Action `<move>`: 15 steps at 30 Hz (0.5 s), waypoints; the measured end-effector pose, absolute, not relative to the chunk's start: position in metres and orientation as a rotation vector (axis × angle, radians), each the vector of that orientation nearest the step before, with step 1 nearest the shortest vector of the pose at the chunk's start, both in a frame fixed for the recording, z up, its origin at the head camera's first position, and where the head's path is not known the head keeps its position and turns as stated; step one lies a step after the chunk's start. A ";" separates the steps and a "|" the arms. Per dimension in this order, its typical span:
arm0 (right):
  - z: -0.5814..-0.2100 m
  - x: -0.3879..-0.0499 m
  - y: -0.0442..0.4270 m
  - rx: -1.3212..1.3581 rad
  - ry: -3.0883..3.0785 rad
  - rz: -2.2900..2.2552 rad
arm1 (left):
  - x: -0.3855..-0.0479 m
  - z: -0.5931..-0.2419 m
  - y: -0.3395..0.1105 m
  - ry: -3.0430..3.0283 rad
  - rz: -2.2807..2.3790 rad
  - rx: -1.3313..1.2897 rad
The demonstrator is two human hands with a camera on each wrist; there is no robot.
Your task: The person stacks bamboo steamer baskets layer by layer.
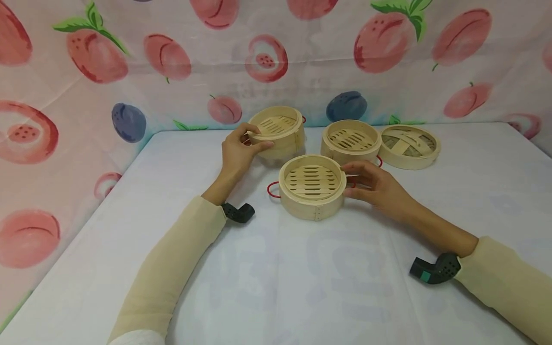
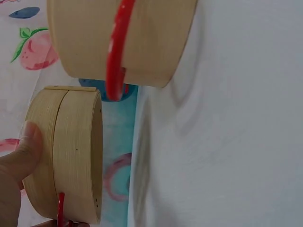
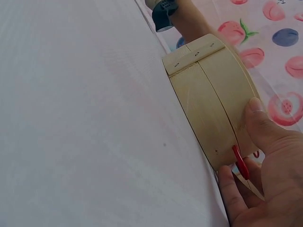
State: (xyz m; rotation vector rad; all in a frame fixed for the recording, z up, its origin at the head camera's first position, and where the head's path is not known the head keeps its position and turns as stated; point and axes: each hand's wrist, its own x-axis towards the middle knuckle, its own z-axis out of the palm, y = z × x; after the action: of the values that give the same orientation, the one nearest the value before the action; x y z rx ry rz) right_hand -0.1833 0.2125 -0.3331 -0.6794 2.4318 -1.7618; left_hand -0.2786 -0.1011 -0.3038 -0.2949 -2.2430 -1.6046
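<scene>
At the back left, my left hand (image 1: pixel 238 152) pinches the near left rim of a bamboo steamer basket (image 1: pixel 282 143). This basket (image 2: pixel 73 151) is tilted and raised off the table, as the left wrist view shows. My right hand (image 1: pixel 381 188) holds the right side of a second basket (image 1: pixel 312 203), which is nearer and has red loop handles. In the right wrist view the thumb of my right hand (image 3: pixel 279 165) lies against the wall of that basket (image 3: pixel 208 99), with fingers by its red handle. Both baskets have slatted insides facing up.
Behind the second basket stands a third slatted basket (image 1: pixel 351 149). To its right, a woven bamboo lid (image 1: pixel 409 155) lies close beside it. A white cloth (image 1: pixel 276 287) covers the table, and a fruit-print curtain (image 1: pixel 302 86) hangs along the back edge.
</scene>
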 end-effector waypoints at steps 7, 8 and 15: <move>-0.333 -0.182 0.214 -0.667 2.455 -1.741 | -0.276 -0.293 -0.102 -2.218 -1.680 -0.299; -0.333 -0.182 0.214 -0.663 2.456 -1.740 | -0.275 -0.291 -0.102 -2.215 -1.682 -0.303; -0.334 -0.185 0.213 -0.705 2.436 -1.746 | -0.273 -0.284 -0.105 -2.187 -1.719 -0.343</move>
State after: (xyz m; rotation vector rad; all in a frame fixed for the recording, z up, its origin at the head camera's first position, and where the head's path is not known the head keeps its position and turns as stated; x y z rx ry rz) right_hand -0.1850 0.2131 -0.3338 -0.7053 2.4357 -1.7461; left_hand -0.2729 -0.1052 -0.2844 -0.3426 -2.1875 -1.7192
